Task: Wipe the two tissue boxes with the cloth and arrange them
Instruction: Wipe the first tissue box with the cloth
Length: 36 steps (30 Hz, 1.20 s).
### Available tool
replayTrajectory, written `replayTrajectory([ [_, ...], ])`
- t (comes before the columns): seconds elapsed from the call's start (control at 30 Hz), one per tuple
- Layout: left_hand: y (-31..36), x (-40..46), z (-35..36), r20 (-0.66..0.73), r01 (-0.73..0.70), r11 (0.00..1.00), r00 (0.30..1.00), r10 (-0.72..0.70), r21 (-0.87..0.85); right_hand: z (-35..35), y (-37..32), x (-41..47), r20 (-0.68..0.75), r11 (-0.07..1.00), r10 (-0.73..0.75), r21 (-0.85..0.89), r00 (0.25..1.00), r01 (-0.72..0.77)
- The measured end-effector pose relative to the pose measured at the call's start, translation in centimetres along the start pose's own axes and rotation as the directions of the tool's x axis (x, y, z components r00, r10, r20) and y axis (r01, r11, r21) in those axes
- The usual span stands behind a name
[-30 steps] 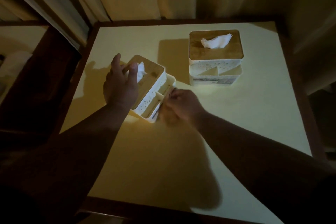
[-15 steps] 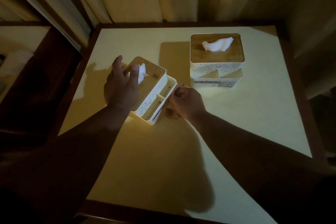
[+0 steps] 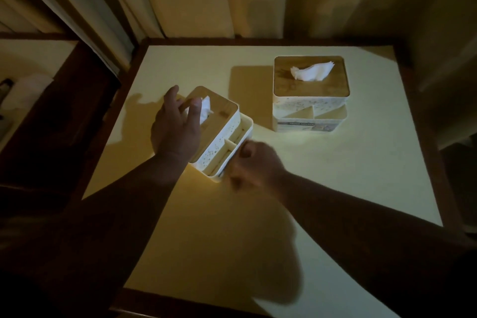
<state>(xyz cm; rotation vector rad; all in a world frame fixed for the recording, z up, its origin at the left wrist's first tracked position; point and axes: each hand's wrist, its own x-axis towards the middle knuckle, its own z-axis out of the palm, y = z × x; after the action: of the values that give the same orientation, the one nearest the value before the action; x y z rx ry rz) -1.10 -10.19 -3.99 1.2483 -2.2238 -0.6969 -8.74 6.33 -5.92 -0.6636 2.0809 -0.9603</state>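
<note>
The near tissue box (image 3: 227, 131), cream with a wooden lid and front compartments, stands turned at an angle at the table's left middle. My left hand (image 3: 175, 129) grips it from above, thumb on the lid beside the white tissue, fingers over the far left side. My right hand (image 3: 254, 165) is curled and blurred against the box's front right wall. It holds a bunched tan cloth (image 3: 235, 180), which is mostly hidden under the fingers. The second tissue box (image 3: 309, 108) stands upright and untouched at the back right, a tissue sticking out of its lid.
The pale yellow table (image 3: 348, 188) has a dark wooden rim. Curtains hang close behind it. A dark shelf unit with a white object (image 3: 25, 90) stands to the left. My arms cast broad shadows over the table's front.
My right hand has slid back and forth along the near box's front wall and is now lower along it. The left hand and both boxes have hardly moved.
</note>
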Motion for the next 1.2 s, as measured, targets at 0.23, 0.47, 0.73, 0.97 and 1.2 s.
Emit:
replayTrajectory([
  [0.23,0.0,0.1,0.0,-0.007,0.007,1.0,1.0,-0.007,0.004,-1.9,0.0,2.0,-0.187,0.996,0.044,0.09,0.981,-0.027],
  [0.47,-0.1,0.1,0.1,-0.006,0.016,1.0,1.0,-0.016,0.004,-0.3,0.5,0.4,0.175,0.999,-0.039,0.013,0.984,0.037],
  [0.73,0.0,0.2,0.1,-0.001,0.027,1.0,1.0,-0.027,-0.004,-0.3,-0.1,1.0,-0.031,0.974,0.057,0.22,0.998,-0.049],
  [0.97,0.0,0.3,0.0,-0.018,0.035,0.999,0.999,-0.035,0.003,0.5,-0.7,-1.4,-0.013,0.981,-0.019,0.192,1.0,0.021],
  [1.2,0.1,0.2,0.0,-0.011,0.022,1.0,1.0,-0.022,-0.008,3.3,-0.6,-4.9,0.134,0.973,-0.11,0.217,0.985,0.079],
])
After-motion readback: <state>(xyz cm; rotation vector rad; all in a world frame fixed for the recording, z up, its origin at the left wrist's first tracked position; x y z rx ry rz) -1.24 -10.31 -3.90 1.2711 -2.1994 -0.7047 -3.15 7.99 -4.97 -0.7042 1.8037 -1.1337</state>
